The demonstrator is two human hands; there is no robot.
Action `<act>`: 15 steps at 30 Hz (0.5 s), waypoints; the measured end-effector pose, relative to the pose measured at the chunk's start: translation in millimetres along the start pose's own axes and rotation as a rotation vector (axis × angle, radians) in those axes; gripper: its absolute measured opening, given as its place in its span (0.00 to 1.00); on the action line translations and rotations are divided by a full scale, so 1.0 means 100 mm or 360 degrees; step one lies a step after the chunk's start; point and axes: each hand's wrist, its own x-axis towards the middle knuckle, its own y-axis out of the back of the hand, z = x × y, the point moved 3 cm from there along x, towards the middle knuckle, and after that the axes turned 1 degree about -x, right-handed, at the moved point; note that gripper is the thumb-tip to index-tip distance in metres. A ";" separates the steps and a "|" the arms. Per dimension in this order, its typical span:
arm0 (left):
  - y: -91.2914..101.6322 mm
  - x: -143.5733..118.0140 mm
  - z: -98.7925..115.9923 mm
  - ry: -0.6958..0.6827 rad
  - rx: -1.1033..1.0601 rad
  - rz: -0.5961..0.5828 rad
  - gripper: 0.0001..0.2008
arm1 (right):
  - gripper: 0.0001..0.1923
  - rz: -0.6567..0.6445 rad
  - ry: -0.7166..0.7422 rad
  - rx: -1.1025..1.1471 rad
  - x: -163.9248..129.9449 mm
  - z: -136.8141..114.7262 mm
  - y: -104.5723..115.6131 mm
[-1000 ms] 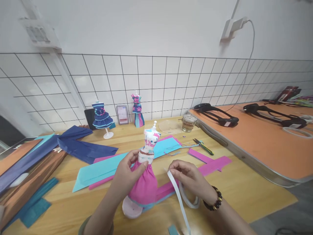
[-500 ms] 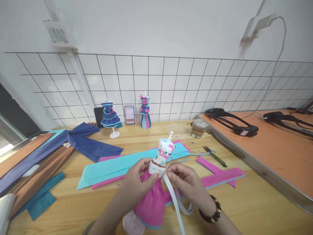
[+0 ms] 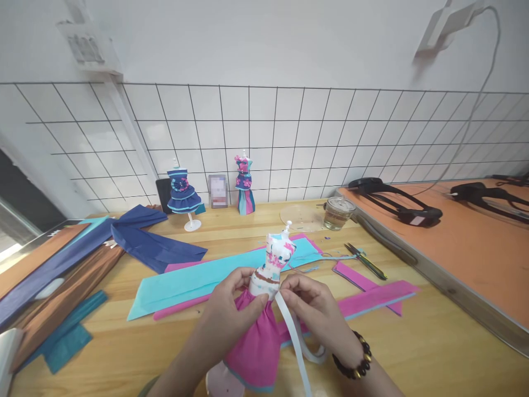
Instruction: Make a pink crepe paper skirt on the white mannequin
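Head view, mannequin: small dress form (image 3: pixel 276 264) stands near the front edge of the wooden table (image 3: pixel 433 342), long axis near upright, top leaning a little to the right, neck knob pointing up and away from the person.
Head view, dress: patterned white bodice above, pink skirt (image 3: pixel 258 344) flaring below with a thin teal hem; round pale base (image 3: pixel 217 383) partly cut off at the bottom edge.
Head view, left hand: left hand (image 3: pixel 229 314) wraps the waist from the left, thumb across the front of the skirt top, fingers curled shut on the form.
Head view, right hand: right hand (image 3: pixel 316 311) meets the waist from the right, fingertips pinched on a white tape strip (image 3: pixel 295 342); beaded bracelet (image 3: pixel 354 361) on the wrist.
Head view, tape: strip runs from the waist down and right, out of the bottom edge; a loop of it, maybe the roll, lies under the right hand, hard to tell.
Head view, paper: teal sheet (image 3: pixel 194 281) and pink strips (image 3: pixel 372 292) lie flat behind the hands, long axes running left to right; dark blue sheets (image 3: pixel 152 245) at the left.
Head view, containers: glass jar (image 3: pixel 336 212) near the wall holds a pale liquid, lid on.
Head view, back row: two dressed mannequins, blue (image 3: pixel 182 193) and pink-teal (image 3: pixel 245 184), upright by the tiled wall.
Head view, tool: scissors (image 3: pixel 366 262) lie right of the teal sheet.
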 end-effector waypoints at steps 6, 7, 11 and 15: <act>0.00 0.02 -0.01 0.0035 0.0016 0.0030 0.12 | 0.14 0.0025 0.0048 0.0093 -0.02 -0.04 0.01; 0.00 0.02 -0.01 0.0036 0.0015 0.0030 0.12 | 0.14 0.0026 0.0058 0.0102 -0.02 -0.04 0.01; -0.01 0.01 -0.02 0.0033 0.0021 0.0026 0.12 | 0.14 0.0032 0.0034 0.0059 0.00 -0.03 0.01; -0.02 0.00 -0.03 -0.0009 0.0045 0.0013 0.10 | 0.13 0.0064 0.0038 -0.0046 0.00 -0.02 0.00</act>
